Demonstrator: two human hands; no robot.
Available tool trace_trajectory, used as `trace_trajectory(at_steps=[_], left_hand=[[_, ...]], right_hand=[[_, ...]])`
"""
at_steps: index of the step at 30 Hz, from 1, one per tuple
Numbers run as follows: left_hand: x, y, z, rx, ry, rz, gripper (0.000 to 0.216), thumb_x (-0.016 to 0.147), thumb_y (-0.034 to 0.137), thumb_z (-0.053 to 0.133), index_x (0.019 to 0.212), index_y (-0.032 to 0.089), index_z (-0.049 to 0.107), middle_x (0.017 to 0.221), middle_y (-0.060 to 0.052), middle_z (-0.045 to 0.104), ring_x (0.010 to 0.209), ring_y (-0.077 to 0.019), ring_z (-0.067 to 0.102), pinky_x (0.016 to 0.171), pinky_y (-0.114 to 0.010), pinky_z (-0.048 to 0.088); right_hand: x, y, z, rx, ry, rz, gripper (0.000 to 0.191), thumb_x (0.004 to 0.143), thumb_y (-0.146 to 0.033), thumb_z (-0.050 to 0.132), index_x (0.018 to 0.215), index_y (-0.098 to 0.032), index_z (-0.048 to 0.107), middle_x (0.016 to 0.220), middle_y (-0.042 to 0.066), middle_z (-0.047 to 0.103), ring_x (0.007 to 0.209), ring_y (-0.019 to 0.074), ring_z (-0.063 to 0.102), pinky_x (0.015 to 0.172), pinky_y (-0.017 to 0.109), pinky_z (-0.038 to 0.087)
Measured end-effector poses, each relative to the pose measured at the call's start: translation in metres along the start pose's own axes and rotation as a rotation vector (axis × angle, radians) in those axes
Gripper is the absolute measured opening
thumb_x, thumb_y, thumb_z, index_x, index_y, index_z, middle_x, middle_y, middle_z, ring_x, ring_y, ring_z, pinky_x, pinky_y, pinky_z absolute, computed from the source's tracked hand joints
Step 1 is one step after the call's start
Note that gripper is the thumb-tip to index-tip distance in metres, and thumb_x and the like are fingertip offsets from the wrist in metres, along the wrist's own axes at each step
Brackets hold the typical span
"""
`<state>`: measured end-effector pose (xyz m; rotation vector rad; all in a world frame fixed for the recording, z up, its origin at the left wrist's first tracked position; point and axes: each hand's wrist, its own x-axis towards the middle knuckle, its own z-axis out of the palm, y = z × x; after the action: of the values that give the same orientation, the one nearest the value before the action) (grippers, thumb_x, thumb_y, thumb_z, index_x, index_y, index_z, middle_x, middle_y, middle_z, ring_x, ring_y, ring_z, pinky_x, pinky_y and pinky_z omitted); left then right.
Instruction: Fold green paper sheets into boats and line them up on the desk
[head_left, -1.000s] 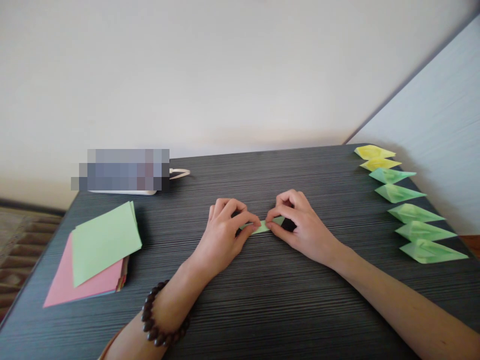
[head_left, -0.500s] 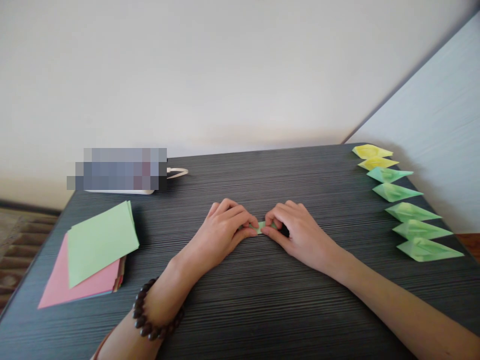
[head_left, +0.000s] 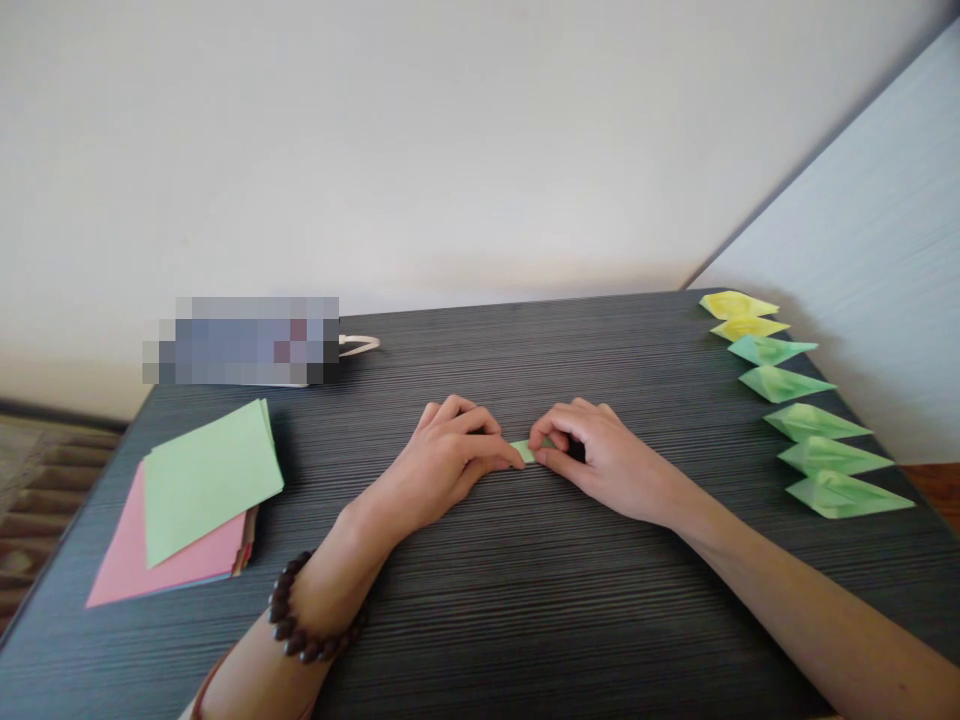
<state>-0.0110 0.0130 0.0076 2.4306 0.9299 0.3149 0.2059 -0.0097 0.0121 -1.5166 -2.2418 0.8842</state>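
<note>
A small folded piece of green paper (head_left: pixel 524 451) lies on the dark striped table (head_left: pixel 525 600) in the middle. My left hand (head_left: pixel 450 462) pinches its left end with curled fingers. My right hand (head_left: pixel 592 455) pinches its right end, fingers closed over it. Only a short strip of the paper shows between the fingertips; the rest is hidden under both hands. A dark bead bracelet (head_left: pixel 309 615) sits on my left wrist.
A stack of flat sheets, green (head_left: pixel 206 478) on pink (head_left: pixel 142 570), lies at the left. Several folded paper boats, two yellow (head_left: pixel 739 305) and the rest green (head_left: pixel 821 455), line the right edge by a pale wall. A blurred object (head_left: pixel 240 340) lies at the back left.
Both hands have drawn closer together and lower over the green paper, so less of it shows than a second ago. The view shifted slightly.
</note>
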Motion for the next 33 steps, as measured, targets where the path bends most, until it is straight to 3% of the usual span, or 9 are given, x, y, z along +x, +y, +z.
trace_trajectory(at_steps=[12,20,23,27,33], left_hand=[[-0.001,-0.002,-0.001,0.045,-0.026,0.035,0.023,0.095,0.031,0.043,0.1,0.033,0.066,0.096,0.0,0.058,0.093,-0.0163,0.045,0.081,-0.033,0.03],[-0.006,-0.004,-0.002,0.058,-0.03,0.052,0.025,0.095,0.028,0.043,0.105,0.037,0.065,0.099,0.0,0.054,0.097,-0.0166,0.046,0.087,-0.035,0.034],[-0.005,-0.004,0.001,0.07,0.02,0.046,0.024,0.094,0.028,0.045,0.11,0.033,0.062,0.108,-0.002,0.052,0.103,-0.0182,0.045,0.091,-0.037,0.036],[-0.004,-0.004,0.004,0.061,0.124,-0.007,0.028,0.091,0.031,0.05,0.118,0.023,0.057,0.116,-0.007,0.05,0.111,-0.0202,0.043,0.099,-0.037,0.036],[-0.004,-0.003,0.003,0.035,0.141,0.016,0.03,0.087,0.036,0.056,0.114,0.021,0.058,0.118,-0.008,0.054,0.112,-0.0222,0.045,0.099,-0.04,0.038]], right_hand=[[-0.002,0.007,-0.003,0.04,0.004,-0.095,0.004,0.086,-0.019,0.057,0.087,-0.023,0.058,0.071,-0.004,0.052,0.073,0.0124,0.048,0.075,0.029,0.032],[-0.004,0.007,-0.001,0.026,0.031,-0.098,0.005,0.086,-0.018,0.055,0.088,-0.022,0.057,0.07,-0.004,0.051,0.071,0.0127,0.049,0.075,0.031,0.035],[-0.004,0.004,0.005,-0.045,0.102,-0.094,0.006,0.086,-0.023,0.056,0.092,-0.022,0.056,0.081,-0.001,0.055,0.078,0.0153,0.052,0.075,0.033,0.037],[-0.005,0.004,0.014,-0.104,0.214,-0.096,0.024,0.084,-0.027,0.06,0.105,-0.021,0.053,0.106,0.007,0.052,0.098,0.0206,0.052,0.082,0.036,0.04],[-0.005,0.007,0.013,-0.033,0.254,-0.125,0.013,0.083,-0.022,0.062,0.093,-0.021,0.053,0.106,0.005,0.055,0.1,0.02,0.052,0.088,0.037,0.041]])
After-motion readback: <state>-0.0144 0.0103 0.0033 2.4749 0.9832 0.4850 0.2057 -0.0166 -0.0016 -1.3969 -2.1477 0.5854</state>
